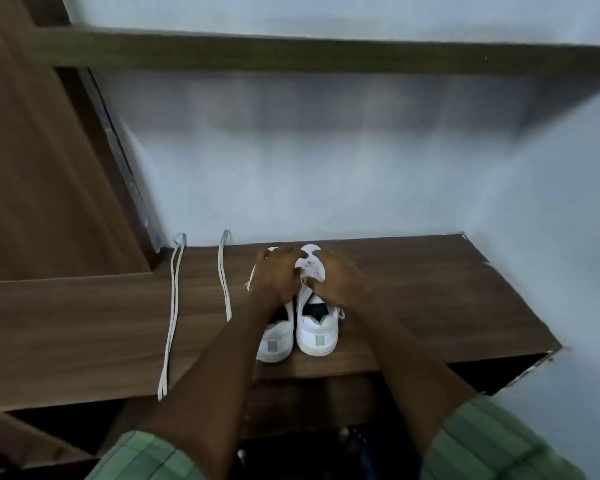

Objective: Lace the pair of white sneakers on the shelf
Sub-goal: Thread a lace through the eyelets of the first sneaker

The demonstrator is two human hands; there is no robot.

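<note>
Fingers: those of the left hand (278, 277) lie curled over the forepart of the left sneaker (276, 341); those of the right hand (336, 277) are bent over the lacing area of the right sneaker (317, 332). Motion blur hides whether either hand pinches anything, so their closure cannot be told.

Sneakers: white pair, side by side and touching, heels toward the viewer, toes toward the wall, near the middle of the wooden shelf (413, 299). Likely light, with firm soles and soft uppers; best steadied at the sides of the eyelet rows or the tongue.

Laces: two loose white laces, the long lace (170, 323) and the short lace (224, 275), lie folded double on the shelf left of the pair, apart from it. Limp and slippery by appearance; best taken at the stiff tips.
</note>
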